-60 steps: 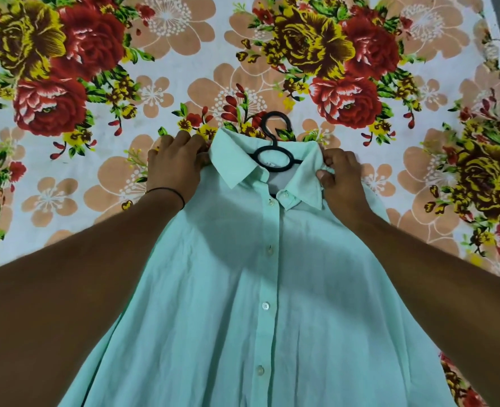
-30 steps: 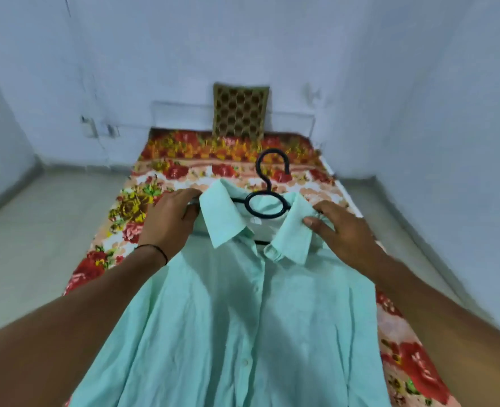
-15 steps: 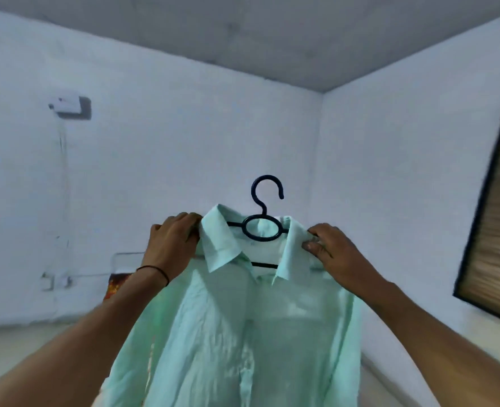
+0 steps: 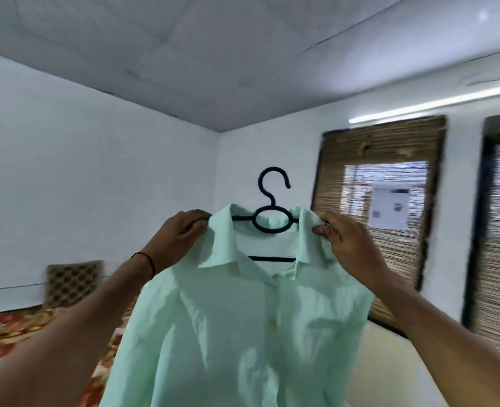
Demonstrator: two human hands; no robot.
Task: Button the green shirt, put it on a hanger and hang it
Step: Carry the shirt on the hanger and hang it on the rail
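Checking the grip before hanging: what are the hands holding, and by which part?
The green shirt on its black hanger, held by both shoulders beside the collar: the left hand grips one shoulder, the right hand pinches the other.

A thin black band [image 4: 150, 263] circles the wrist between the left hand [image 4: 178, 239] and its bare forearm [image 4: 75, 333].

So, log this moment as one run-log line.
green shirt: on black hanger, held aloft | left hand: grips shoulder | right hand: grips shoulder | hook: not yet hung

Head cam, aimed fwd & up, close to shirt [image 4: 243, 333].
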